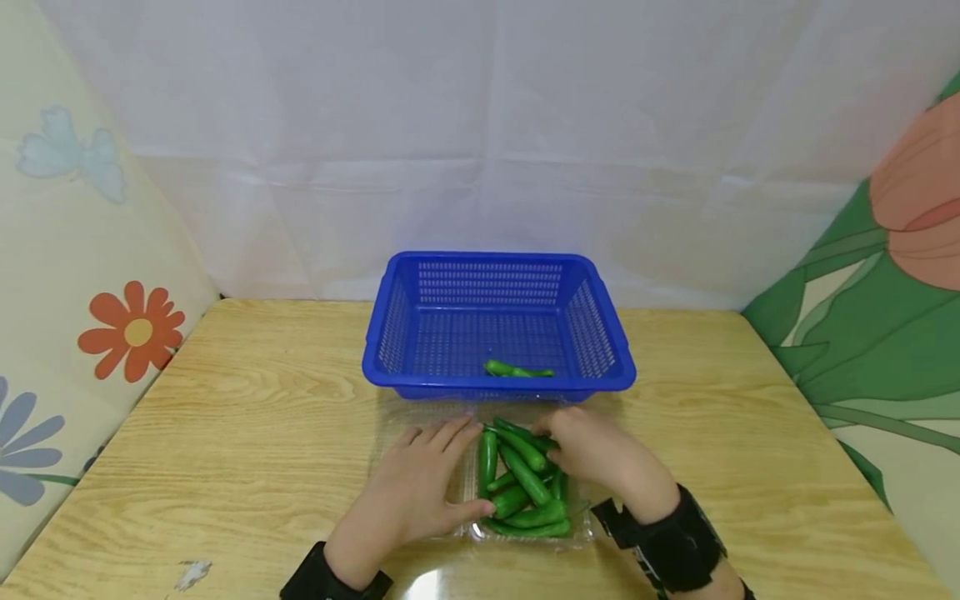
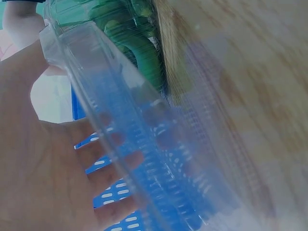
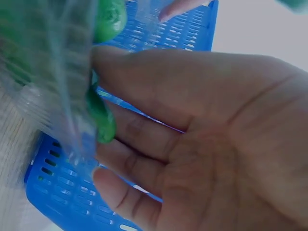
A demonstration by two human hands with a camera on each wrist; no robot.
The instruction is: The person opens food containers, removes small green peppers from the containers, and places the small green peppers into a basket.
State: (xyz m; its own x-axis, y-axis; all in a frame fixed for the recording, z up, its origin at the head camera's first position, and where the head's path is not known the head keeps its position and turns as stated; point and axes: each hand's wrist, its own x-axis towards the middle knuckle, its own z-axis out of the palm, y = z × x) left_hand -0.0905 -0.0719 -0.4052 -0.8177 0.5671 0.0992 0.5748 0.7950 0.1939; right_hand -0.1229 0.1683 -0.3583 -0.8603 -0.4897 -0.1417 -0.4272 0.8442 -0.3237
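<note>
Several green chili peppers (image 1: 525,473) lie in a clear plastic clamshell box (image 1: 577,540) at the front of the table. My left hand (image 1: 416,487) rests along the box's left side, fingers spread and thumb near its front edge. The left wrist view shows those fingers through the clear plastic wall (image 2: 96,62). At the right side of the peppers is my right hand (image 1: 600,450), thumb and fingers curled at a chili pepper (image 3: 103,122) whose tip shows in the right wrist view. The far end of that pepper is hidden behind the plastic.
Directly behind the box stands a blue perforated basket (image 1: 487,382), with a green chili pepper (image 1: 517,370) on its floor near the front wall. A white cloth (image 1: 480,158) hangs behind the wooden table (image 1: 262,433). Patterned panels flank it on both sides.
</note>
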